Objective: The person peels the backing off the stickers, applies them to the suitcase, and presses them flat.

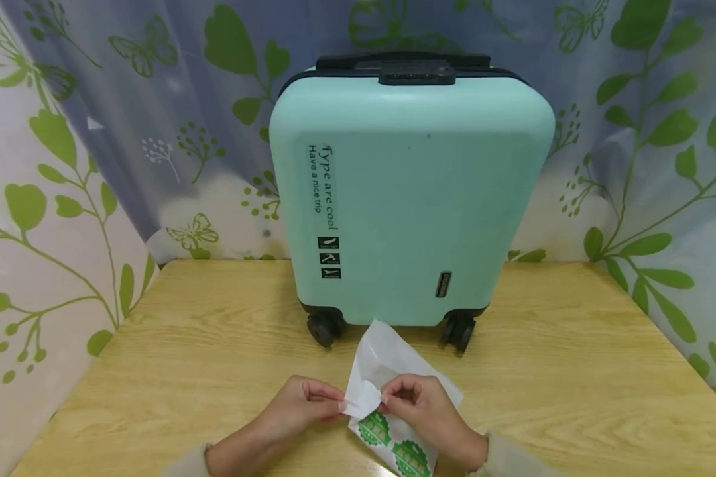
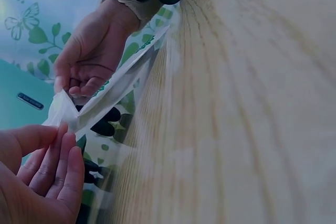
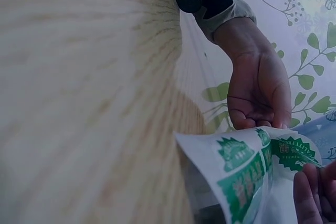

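A white sticker sheet point(image 1: 394, 354) printed with green scalloped badges lies tilted in front of the suitcase, partly curled up off the table. My left hand point(image 1: 304, 407) pinches its left edge between thumb and fingertips. A rounded white flap point(image 1: 366, 396) folds up between the hands, and my right hand point(image 1: 420, 404) pinches its right side with thumb and index finger. In the right wrist view the underside of that flap carries a green badge point(image 3: 296, 153), close by the right fingertips point(image 3: 307, 177). The left wrist view shows the paper point(image 2: 65, 111) stretched between both hands.
A mint-green suitcase point(image 1: 412, 199) stands upright behind the hands on black wheels point(image 1: 327, 328), with black lettering down its left side. Under it is a wood-grain table point(image 1: 185, 344). A leaf-patterned curtain point(image 1: 650, 146) hangs around the back and sides.
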A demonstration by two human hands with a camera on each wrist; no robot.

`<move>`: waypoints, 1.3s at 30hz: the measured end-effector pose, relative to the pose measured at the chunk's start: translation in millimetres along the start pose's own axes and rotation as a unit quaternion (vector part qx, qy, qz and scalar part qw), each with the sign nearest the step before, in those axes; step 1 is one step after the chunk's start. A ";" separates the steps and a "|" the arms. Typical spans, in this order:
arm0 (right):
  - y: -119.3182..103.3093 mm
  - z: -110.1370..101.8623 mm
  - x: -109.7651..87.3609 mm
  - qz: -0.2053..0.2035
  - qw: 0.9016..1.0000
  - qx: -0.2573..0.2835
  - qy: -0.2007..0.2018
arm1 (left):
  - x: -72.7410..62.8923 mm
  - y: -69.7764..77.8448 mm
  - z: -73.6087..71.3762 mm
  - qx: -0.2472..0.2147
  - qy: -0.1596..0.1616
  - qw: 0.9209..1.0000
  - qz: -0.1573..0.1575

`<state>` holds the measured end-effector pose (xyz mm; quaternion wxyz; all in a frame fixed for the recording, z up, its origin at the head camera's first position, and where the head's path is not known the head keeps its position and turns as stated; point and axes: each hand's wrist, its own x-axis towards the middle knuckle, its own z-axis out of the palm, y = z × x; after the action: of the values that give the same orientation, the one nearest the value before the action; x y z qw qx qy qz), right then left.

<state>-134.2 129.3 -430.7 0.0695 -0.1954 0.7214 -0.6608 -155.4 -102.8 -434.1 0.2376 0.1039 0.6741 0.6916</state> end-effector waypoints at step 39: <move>-2.3 -41.4 -5.3 0.061 0.994 -0.021 0.084 | -15.0 -6.3 -17.9 0.026 0.022 0.999 -0.038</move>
<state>-143.7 169.5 -424.4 0.0447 -0.0962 0.7489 -0.6541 -149.5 -125.8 -438.9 0.2464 0.0690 0.7002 0.6666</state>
